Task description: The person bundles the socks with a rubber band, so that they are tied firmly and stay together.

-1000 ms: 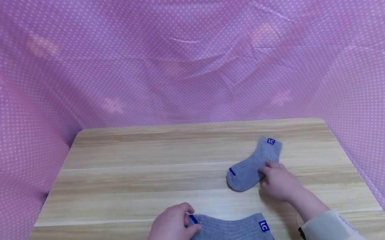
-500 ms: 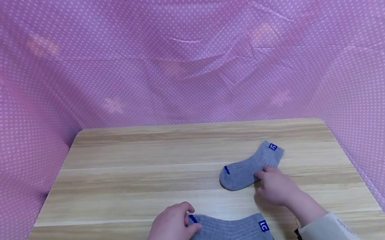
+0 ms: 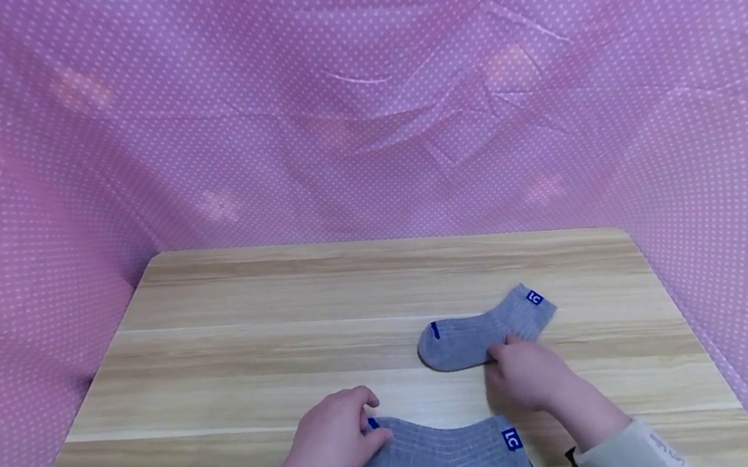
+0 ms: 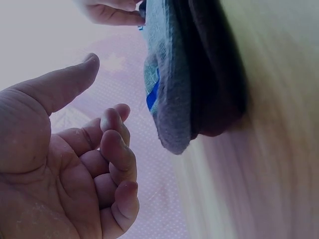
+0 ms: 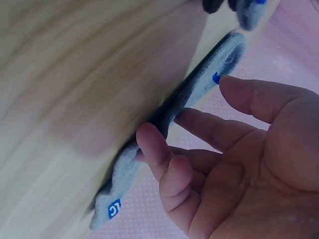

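Note:
Two layers show in the nearer sock pile: a grey ribbed sock (image 3: 446, 459) with a blue LC tag lies over a dark one (image 4: 214, 94), toes to the left. My left hand (image 3: 333, 440) hovers beside its toe, thumb and fingers apart and loosely bent, holding nothing; the left wrist view has a gap between fingers and cloth. Farther back on the right lies another grey sock (image 3: 467, 339), its toe pointing left and its LC-tagged cuff to the upper right. The fingertips of my right hand (image 3: 529, 376) rest on this sock's near edge, thumb and fingers spread apart.
Both socks lie on a light wood-grain table (image 3: 229, 338) with rounded back corners. A pink dotted curtain (image 3: 354, 106) hangs around its back and sides. A black bow-shaped piece (image 3: 574, 465) sits at the right sleeve's cuff.
The farther sock has turned: its toe slid left, its cuff came nearer to me. My right hand moved left and toward me with it. My left hand has barely moved.

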### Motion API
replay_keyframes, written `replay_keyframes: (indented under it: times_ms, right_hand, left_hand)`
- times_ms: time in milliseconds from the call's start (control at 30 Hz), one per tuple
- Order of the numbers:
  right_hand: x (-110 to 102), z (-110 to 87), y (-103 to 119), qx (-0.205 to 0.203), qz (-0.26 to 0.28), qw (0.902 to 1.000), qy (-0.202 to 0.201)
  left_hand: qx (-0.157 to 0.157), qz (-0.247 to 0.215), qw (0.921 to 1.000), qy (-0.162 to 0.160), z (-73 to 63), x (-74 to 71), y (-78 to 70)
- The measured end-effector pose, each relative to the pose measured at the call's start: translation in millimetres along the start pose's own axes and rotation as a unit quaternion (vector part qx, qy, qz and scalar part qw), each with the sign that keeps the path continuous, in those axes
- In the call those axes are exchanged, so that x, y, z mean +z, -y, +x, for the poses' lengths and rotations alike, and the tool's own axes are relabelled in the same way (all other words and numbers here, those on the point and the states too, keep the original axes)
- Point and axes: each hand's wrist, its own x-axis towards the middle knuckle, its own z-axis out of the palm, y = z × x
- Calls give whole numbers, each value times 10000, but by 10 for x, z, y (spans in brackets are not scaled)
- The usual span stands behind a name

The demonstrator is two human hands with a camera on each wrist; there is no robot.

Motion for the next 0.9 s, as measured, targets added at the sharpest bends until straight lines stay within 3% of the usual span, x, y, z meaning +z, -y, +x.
replay_keyframes:
  times_ms: [167,433,700,900]
  right_hand:
    - [24,-9,48,147,27,9999,18]
    - [2,-42,181,92,-143,9998,72]
    - [-31,-63,227,40,116,9999,67]
    - [-187,-21,116,128,426,9975,-552]
  left_hand:
    - [-49,114,9999,53,45,-39,-63]
    - [127,125,9998,-3,76,-45,-150]
    - [41,108,9999,54,110,-39,-165]
    - [-21,214,9998,-36,162,-113,-219]
